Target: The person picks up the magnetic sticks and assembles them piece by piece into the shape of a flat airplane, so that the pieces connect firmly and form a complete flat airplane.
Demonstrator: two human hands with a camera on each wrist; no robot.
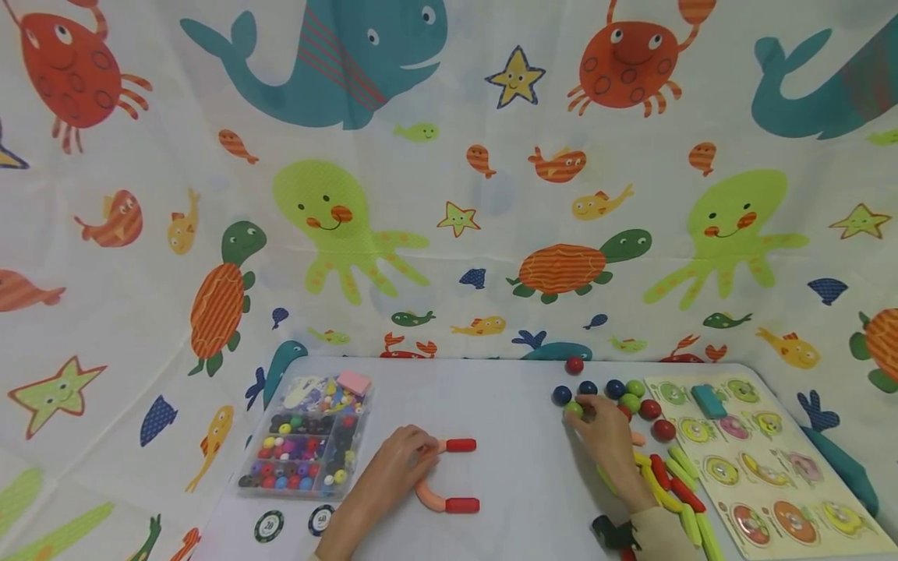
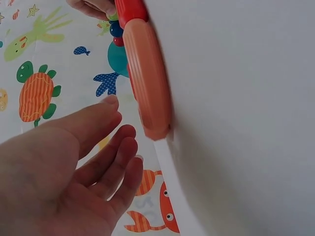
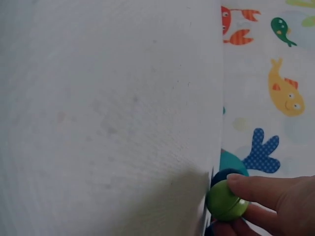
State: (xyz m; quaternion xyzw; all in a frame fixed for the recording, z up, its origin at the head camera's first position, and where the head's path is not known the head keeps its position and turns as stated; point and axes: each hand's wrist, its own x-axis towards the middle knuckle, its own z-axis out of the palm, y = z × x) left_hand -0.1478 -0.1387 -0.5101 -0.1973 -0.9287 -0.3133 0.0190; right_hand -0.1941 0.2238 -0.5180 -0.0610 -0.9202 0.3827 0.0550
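On the white table lies a U-shaped piece, its curved peach-coloured section [image 1: 429, 497] ending in two red tips [image 1: 461, 505]. My left hand [image 1: 398, 467] is beside its closed side, fingers loosely bent. The left wrist view shows a gap between those fingers and the ribbed peach curve [image 2: 147, 73], with nothing in the hand. At the right, my right hand [image 1: 606, 436] pinches a green ball [image 3: 226, 201] between thumb and fingers, low at the table surface. Dark blue balls [image 1: 562, 395] sit close around it, and a red ball [image 1: 574, 365] lies farther back.
A divided clear box of colored beads [image 1: 302, 444] stands left, a pink block [image 1: 354, 382] on it. Two numbered chips [image 1: 269, 527] lie in front. Right are red balls [image 1: 663, 430], yellow, red and green sticks [image 1: 691, 525], and a picture board [image 1: 761, 467] bearing a teal block [image 1: 709, 401].
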